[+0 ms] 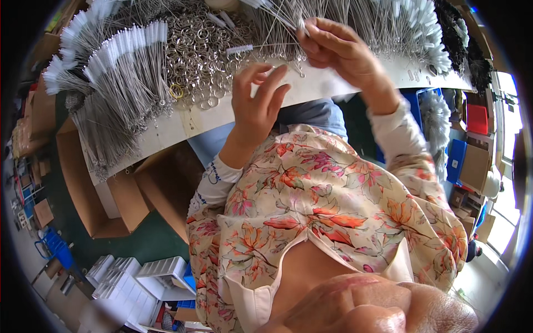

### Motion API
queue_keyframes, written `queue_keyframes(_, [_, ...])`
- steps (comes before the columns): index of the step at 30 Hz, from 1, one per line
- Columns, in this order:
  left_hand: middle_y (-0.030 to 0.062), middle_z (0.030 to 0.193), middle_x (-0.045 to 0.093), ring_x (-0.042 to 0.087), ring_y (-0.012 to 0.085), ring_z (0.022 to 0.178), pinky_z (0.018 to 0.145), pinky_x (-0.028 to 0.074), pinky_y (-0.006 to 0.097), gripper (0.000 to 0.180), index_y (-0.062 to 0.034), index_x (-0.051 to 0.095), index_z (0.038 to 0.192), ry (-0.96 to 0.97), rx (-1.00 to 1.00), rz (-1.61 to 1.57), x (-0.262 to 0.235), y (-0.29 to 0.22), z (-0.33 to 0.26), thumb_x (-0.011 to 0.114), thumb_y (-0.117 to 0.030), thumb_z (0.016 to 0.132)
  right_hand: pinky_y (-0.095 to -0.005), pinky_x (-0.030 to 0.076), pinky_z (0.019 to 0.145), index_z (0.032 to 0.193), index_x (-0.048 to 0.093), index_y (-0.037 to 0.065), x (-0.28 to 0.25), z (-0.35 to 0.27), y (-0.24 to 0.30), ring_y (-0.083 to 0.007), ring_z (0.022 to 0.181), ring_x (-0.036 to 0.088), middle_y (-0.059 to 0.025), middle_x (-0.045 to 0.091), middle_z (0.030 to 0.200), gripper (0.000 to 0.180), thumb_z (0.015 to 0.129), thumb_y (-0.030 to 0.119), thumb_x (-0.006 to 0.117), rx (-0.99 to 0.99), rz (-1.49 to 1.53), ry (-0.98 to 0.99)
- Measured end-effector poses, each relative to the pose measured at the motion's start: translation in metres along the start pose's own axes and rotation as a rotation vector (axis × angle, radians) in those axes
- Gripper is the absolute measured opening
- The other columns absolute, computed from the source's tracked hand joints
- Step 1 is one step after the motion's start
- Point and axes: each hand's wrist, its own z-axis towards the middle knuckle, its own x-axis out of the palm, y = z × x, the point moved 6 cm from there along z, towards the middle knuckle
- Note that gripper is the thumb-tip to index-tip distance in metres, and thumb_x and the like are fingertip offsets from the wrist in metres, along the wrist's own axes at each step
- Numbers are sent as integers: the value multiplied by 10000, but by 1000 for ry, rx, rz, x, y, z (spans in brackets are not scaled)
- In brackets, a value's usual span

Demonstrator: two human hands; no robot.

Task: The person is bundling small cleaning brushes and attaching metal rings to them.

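Room: workshop floor seen past a white table (183,125); every place below is told from the pile of metal rings (202,47) at the table's middle.
Far left of the rings: open cardboard boxes (89,188) on the floor below the table edge, white trays (119,280) lower still.
Left of the rings: bundles of thin wire brushes (119,69) with white bristle tips, fanned across the table and touching the pile's edge.
Just right of the rings: left hand (258,102), fingers spread and curled loosely, its grip open and holding nothing, hovering over the table's near edge.
Above it: a single short white-tipped brush (239,50) lying at the pile's right margin.
Further right: right hand (338,53), thumb and fingertips pinched shut on the wire stem of one thin brush (280,22) drawn from the heap.
Far right of the rings: more white-tipped brushes (411,28), then dark-bristled ones (458,33).
Below the table there: blue bins (455,158).
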Motion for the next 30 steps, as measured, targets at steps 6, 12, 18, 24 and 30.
queue_keyframes(6, [65, 759, 616, 545, 142, 570, 558, 458, 258, 305, -45, 579, 1106, 361, -493, -214, 12, 34, -59, 655, -124, 822, -343, 478, 603, 792, 628, 83, -18, -30, -45, -225, 729, 627, -70, 630, 764, 74, 792, 125, 567, 19, -2464, 291])
queue_keyframes(12, [100, 757, 631, 635, 182, 653, 568, 499, 278, 262, -5, 575, 1031, 332, -401, -313, 21, 21, -66, 666, -88, 800, -356, 461, 618, 815, 608, 71, 9, -24, -85, -211, 679, 605, -57, 614, 725, 90, 814, 155, 576, 115, -1354, 158])
queue_keyframes(18, [77, 786, 632, 620, 217, 659, 568, 493, 317, 196, -38, 618, 923, 287, -91, -206, -3, 3, -33, 691, -82, 746, -173, 353, 474, 824, 645, 55, 14, -35, -90, -26, 545, 451, 30, 573, 684, 188, 886, 194, 535, 621, -335, 247])
queue_keyframes(24, [-12, 813, 599, 516, 187, 783, 726, 365, 322, 161, -128, 633, 798, 635, 25, 431, 23, 67, -8, 725, -172, 673, -401, 482, 570, 798, 630, 84, -33, -33, -64, -304, 683, 618, -74, 633, 720, 117, 818, 192, 588, 98, -1894, 67])
queue_keyframes(30, [7, 741, 541, 490, 174, 785, 742, 356, 318, 128, -107, 599, 773, 383, -86, 210, 3, 58, -7, 708, -158, 728, -281, 469, 558, 857, 643, 5, -13, -27, -68, -139, 634, 586, -68, 645, 821, 121, 854, 119, 602, -93, -877, -192])
